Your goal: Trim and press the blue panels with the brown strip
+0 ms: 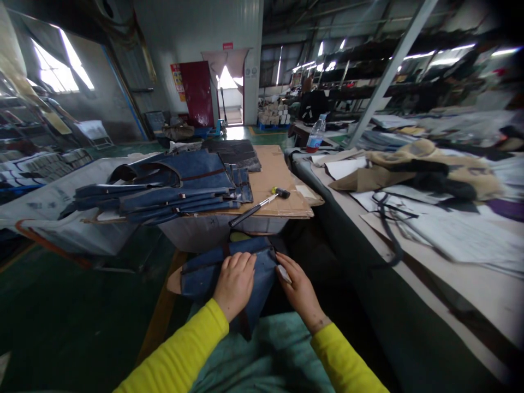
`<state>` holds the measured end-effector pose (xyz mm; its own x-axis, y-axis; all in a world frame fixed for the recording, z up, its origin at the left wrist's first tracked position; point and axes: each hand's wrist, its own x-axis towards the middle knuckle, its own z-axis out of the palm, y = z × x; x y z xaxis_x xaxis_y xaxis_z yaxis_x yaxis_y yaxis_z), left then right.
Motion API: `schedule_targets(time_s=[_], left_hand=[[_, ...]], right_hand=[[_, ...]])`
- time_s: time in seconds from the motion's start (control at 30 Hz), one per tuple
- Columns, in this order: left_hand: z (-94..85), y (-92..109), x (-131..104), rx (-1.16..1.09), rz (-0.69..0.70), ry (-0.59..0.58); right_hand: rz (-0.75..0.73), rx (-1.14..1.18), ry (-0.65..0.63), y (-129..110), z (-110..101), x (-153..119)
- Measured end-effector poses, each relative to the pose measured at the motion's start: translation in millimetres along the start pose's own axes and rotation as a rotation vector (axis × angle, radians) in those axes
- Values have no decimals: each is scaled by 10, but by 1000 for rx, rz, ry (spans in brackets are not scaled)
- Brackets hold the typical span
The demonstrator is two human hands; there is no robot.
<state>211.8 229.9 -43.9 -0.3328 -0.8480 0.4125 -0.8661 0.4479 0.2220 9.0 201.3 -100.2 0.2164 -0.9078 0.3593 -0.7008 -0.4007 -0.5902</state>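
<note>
Steadying the blue piece above your lap: left hand laid on top, right hand at its right edge, cannot tell if either grips; you want even pressure against slipping

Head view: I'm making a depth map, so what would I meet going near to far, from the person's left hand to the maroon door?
Left hand on a blue piece → hammer → dark grey material → maroon door.

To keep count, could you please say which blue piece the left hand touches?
The blue fabric piece at the green-clothed lap; others lie stacked on brown cardboard.
</note>
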Motion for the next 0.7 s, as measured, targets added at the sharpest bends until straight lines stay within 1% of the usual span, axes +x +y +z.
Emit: schedule_targets(time_s=[0.17, 0.27, 0.4, 0.5, 0.6, 0.7], left_hand=[[71, -24, -101, -24, -1, 9], [73, -28, -105, -25, -22, 3], [-5, -36, -41, 3, -101, 22], [-57, -43, 37, 52, -162, 17], [-45, -20, 109, 103, -149, -27], [37, 49, 161, 101, -94, -40]], right_hand=[[0, 5, -4, 11, 14, -9], [2, 0, 11, 25, 27, -12], [-28, -14, 34, 42, 37, -6], [-33, -32, 20, 33, 22, 3], [-29, -59, 5, 4, -35, 20], [-21, -76, 4, -33, -127, 50]])
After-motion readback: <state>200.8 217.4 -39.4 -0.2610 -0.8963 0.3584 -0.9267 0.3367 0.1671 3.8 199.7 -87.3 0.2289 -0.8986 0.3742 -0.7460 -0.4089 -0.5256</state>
